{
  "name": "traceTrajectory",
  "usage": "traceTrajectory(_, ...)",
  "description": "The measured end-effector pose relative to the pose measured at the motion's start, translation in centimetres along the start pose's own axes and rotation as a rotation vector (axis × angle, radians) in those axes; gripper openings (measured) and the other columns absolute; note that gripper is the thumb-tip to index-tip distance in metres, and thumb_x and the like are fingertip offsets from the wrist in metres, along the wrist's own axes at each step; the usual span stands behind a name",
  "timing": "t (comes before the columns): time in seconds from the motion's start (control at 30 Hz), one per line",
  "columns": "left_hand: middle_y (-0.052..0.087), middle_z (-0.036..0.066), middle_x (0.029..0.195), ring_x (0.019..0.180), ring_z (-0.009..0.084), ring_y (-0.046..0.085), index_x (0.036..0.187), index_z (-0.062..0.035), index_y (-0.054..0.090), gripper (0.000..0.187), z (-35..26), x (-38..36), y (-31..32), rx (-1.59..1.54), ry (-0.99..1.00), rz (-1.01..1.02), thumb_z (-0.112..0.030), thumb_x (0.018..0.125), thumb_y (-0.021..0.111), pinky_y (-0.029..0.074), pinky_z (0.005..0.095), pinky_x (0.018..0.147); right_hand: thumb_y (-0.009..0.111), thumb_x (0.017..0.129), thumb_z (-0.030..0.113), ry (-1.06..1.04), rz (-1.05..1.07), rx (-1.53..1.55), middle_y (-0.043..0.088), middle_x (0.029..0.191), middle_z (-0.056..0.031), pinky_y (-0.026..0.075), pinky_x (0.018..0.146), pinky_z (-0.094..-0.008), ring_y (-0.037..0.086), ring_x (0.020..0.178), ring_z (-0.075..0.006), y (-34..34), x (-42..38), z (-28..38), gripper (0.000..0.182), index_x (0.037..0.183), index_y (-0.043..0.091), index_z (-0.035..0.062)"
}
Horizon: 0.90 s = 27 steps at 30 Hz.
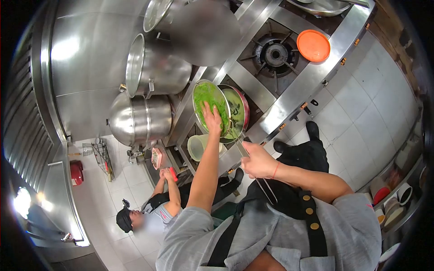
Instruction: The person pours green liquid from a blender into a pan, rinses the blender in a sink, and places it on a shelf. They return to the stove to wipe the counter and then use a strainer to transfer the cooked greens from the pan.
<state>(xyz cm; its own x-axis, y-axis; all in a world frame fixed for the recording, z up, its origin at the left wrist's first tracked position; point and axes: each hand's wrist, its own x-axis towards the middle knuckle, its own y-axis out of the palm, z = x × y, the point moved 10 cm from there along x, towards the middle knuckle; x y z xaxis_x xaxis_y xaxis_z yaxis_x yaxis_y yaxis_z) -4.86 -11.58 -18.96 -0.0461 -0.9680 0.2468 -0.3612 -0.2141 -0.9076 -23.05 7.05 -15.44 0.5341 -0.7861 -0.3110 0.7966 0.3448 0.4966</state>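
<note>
My right hand is closed around the long wire handle of a round strainer. The strainer is tilted, with green mash spread over its mesh. On that mash lies my left hand, its fingers stretched out and pressing flat. Partly behind the strainer sits a red-rimmed pot holding green liquid with darker leafy bits. A pale plastic container stands close to my left forearm.
An orange lid lies beside a gas burner. Large steel pots and a domed steamer line the back. To the left, a co-worker holds something red near a pink tray. A blurred patch hides part of the stove.
</note>
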Motion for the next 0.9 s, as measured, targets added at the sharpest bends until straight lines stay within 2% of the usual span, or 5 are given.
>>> traceTrajectory(0.07,0.024,0.029,0.140,0.128,0.0425,0.027,0.134,0.0041,0.031,0.055,0.0,0.1,-0.9,0.018,-0.014,-0.021,-0.025,0.090,0.047,0.023,0.0416,0.106,0.052,0.077,0.004,0.069,0.031,-0.098,0.056,0.079,-0.0302,0.048,0.056,-0.0446,0.061,0.068,-0.0386,-0.2,-1.3,2.4,0.021,0.090,0.043,-0.0094)
traceTrajectory(0.23,0.024,0.030,0.139,0.127,0.0439,0.028,0.134,0.0031,0.032,0.057,-3.5,1.0,-7.4,0.035,-0.023,-0.151,-0.026,0.088,0.050,0.023,0.0428,0.106,0.052,0.077,0.009,-0.168,-0.018,-0.321,0.056,0.084,-0.0309,0.044,0.081,-0.0442,0.055,0.090,-0.0447,-0.2,-3.7,5.6,0.039,0.108,0.042,-0.0140)
traceTrajectory(0.4,0.022,0.028,0.141,0.128,0.0453,0.026,0.137,-0.0059,0.032,0.063,0.5,-1.2,-1.9,0.089,-0.191,0.018,-0.034,0.085,0.053,0.024,0.0494,0.104,0.048,0.083,0.002,0.104,0.027,0.038,0.051,0.068,-0.0066,0.036,0.036,-0.0243,0.045,0.046,-0.0085,-2.0,-1.9,-0.6,0.032,0.114,0.047,-0.0020)
traceTrajectory(0.57,0.022,0.021,0.144,0.128,0.0444,0.026,0.136,-0.0103,0.034,0.071,0.5,-0.9,-1.2,-0.026,-0.229,0.212,-0.041,0.078,0.061,0.024,0.0653,0.096,0.044,0.084,-0.002,0.148,0.045,0.130,0.049,0.066,-0.0028,0.031,0.036,-0.0221,0.036,0.044,-0.0064,-0.7,-2.0,-0.4,0.025,0.109,0.049,0.0021)
traceTrajectory(0.9,0.061,0.023,0.099,0.095,0.0360,0.058,0.111,-0.0064,0.060,0.045,0.7,0.9,-9.7,-0.324,-0.257,0.097,-0.031,0.073,0.063,0.046,0.0403,0.085,0.046,0.087,0.002,0.254,-0.026,-0.028,0.053,0.068,-0.0052,0.028,0.035,-0.0198,0.038,0.044,-0.0073,-3.2,-1.5,-1.8,0.037,0.123,0.043,0.0047)
